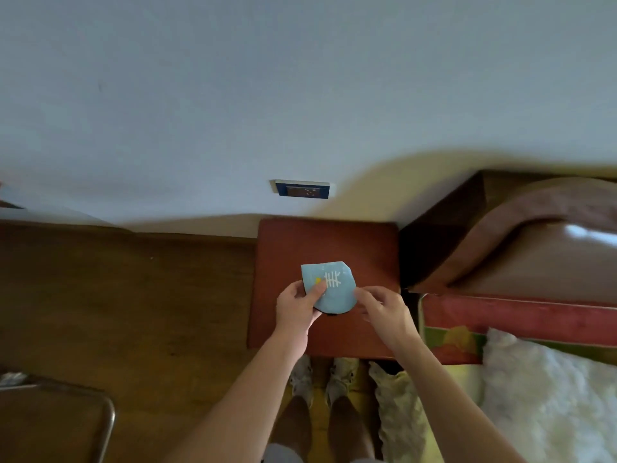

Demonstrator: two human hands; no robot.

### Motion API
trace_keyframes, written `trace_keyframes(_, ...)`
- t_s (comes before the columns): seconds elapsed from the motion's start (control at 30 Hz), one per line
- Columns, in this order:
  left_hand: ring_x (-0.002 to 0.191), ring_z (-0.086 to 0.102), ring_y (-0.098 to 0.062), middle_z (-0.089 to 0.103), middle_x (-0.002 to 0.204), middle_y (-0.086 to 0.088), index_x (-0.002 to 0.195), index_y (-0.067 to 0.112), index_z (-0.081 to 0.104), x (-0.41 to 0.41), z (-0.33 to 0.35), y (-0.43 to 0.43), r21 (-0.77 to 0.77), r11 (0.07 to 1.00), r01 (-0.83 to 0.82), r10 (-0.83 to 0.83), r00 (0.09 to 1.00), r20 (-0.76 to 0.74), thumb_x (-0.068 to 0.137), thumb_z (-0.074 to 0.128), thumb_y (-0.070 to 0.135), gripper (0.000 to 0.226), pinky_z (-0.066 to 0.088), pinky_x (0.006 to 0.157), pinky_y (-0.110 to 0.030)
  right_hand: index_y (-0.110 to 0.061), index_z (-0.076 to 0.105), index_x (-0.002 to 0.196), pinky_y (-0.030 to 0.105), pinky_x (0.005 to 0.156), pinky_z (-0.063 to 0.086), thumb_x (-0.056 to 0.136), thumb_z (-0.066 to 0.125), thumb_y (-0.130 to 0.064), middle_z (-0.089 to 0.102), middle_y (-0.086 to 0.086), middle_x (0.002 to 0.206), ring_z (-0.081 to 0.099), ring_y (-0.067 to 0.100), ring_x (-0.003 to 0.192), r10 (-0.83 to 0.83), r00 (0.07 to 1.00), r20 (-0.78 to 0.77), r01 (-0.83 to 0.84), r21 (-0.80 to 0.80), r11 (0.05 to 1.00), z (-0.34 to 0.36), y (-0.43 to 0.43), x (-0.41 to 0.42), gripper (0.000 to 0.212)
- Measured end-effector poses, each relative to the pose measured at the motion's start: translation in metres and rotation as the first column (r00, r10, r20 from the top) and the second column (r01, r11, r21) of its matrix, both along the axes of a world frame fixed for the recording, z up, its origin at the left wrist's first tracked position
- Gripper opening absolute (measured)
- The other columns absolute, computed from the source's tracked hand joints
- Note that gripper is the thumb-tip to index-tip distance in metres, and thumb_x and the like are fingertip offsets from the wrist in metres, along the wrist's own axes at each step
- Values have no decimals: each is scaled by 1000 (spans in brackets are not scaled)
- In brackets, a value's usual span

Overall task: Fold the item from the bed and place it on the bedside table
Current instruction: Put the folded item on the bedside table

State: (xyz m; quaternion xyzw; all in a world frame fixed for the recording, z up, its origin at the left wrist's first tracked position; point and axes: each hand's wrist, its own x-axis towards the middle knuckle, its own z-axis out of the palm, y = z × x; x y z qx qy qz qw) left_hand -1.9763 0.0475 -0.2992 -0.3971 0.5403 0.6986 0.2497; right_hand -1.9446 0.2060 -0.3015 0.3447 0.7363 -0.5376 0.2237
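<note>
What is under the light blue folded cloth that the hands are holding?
The reddish-brown bedside table lies under the blue cloth. A dark edge shows beneath the cloth's lower rim. The left hand covers its left side; whether it touches the table is unclear.

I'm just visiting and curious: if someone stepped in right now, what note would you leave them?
Left hand: gripping the folded blue cloth at its left edge.
Right hand: fingertips at the cloth's right edge; grip unclear.
Cloth: folded small, over the red-brown bedside table; whether it rests on it is unclear.
Done: folding, apparently.
Left: set it down, let go.
</note>
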Motion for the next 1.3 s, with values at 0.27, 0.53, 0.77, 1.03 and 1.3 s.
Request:
trace_keyframes(0.27,99,68,-26,71,105,-8,95,20,63,-15,-133,14,-187,967,171,-165,985,47,84,71,12,16,54,92,-50,-12,70,121,29,86,39,100,53,-31,67,6,115,57,21,105,110,993,44,-116,165,979,-117,7,2,33)
trace_keyframes(0.53,96,66,-21,69,105,-4,102,18,61,-18,-213,18,-444,838,317,-358,934,-8,84,71,23,22,55,78,-35,-7,63,130,49,102,50,97,56,-20,58,14,136,52,36,125,517,856,18,-441,548,711,-208,25,49,36)
trace_keyframes(0.77,86,65,-17,69,101,-3,111,11,60,-6,-235,25,-720,623,306,-519,850,-88,85,69,31,34,54,66,-27,-8,48,147,51,108,46,95,57,-26,43,16,157,39,37,146,640,767,37,-479,696,535,-243,26,78,55)
trace_keyframes(1.03,98,55,-24,56,116,-10,115,14,57,13,-227,12,-986,117,114,-904,423,-59,84,69,28,36,51,76,-36,-16,30,157,47,118,38,99,48,-40,25,9,168,26,31,154,684,721,112,-559,678,478,-247,30,85,65)
trace_keyframes(1.3,151,11,-17,6,166,-5,155,11,14,68,-221,-18,-893,-305,332,-952,-92,291,99,29,52,70,24,118,-45,-14,31,156,49,116,39,98,36,-51,27,12,167,26,33,153,677,714,176,-583,686,436,-244,17,102,69)
